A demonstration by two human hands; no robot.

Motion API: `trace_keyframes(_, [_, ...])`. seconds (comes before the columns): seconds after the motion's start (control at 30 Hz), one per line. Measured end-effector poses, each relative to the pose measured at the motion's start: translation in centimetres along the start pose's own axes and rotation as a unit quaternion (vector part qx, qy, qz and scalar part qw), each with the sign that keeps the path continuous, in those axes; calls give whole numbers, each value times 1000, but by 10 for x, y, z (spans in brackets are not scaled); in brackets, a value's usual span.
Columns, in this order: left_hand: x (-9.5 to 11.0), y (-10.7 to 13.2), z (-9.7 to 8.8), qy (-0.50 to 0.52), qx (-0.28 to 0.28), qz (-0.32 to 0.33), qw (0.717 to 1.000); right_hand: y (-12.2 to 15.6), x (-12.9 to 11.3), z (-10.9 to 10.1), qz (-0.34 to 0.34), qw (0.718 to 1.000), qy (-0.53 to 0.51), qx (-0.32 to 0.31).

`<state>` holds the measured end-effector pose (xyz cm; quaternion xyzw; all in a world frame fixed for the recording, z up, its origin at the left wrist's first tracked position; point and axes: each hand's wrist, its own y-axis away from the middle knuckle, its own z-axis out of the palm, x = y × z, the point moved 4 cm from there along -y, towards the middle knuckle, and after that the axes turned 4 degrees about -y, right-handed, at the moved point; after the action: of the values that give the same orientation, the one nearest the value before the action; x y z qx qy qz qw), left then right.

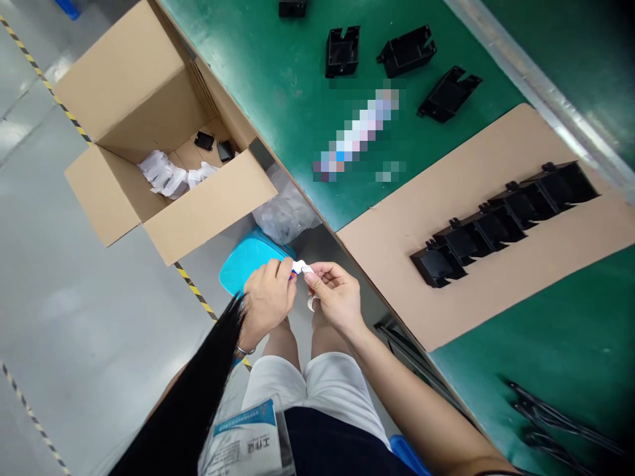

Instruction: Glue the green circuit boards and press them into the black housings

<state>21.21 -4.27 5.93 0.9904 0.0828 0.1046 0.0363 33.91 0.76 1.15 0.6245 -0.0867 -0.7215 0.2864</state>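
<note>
My left hand [270,294] is closed around a small white tube [298,267] with blue and orange marks, most of it hidden by the fingers. Against the tube's white end, my right hand [340,294] pinches a small white piece [308,270] between thumb and forefinger; I cannot tell whether it is a cap. Both hands meet in front of my lap, off the table's edge. To their right, a row of several black plastic boxes [499,225] sits on a flat cardboard sheet [397,258].
Loose black boxes [342,51] lie on the green table [238,46], near a long pixelated item [354,135]. An open carton [208,208] at left holds white wrapped pieces [166,175]. Below are a turquoise bin [253,261] and clear plastic bag [285,205]. Black cables [555,420] lie lower right.
</note>
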Motion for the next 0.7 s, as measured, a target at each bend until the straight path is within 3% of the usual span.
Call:
trace_keyframes(0.23, [-13, -16, 19, -79, 11, 27, 996, -22, 29, 5, 23, 998, -56, 26])
trace_keyframes(0.4, [-28, -39, 48, -128, 21, 44, 991, -54, 67, 7, 5, 996, -72, 60])
trace_keyframes(0.57, [-43, -94, 109, -116, -14, 59, 991, -141, 132, -8, -55, 992, -28, 107])
trace_keyframes(0.63, [-50, -119, 143, -106, -15, 51, 993, -190, 159, -16, -78, 992, 6, 96])
trace_keyframes(0.7, [-58, -142, 179, -89, -18, 33, 995, -239, 180, -22, -102, 992, 51, 47])
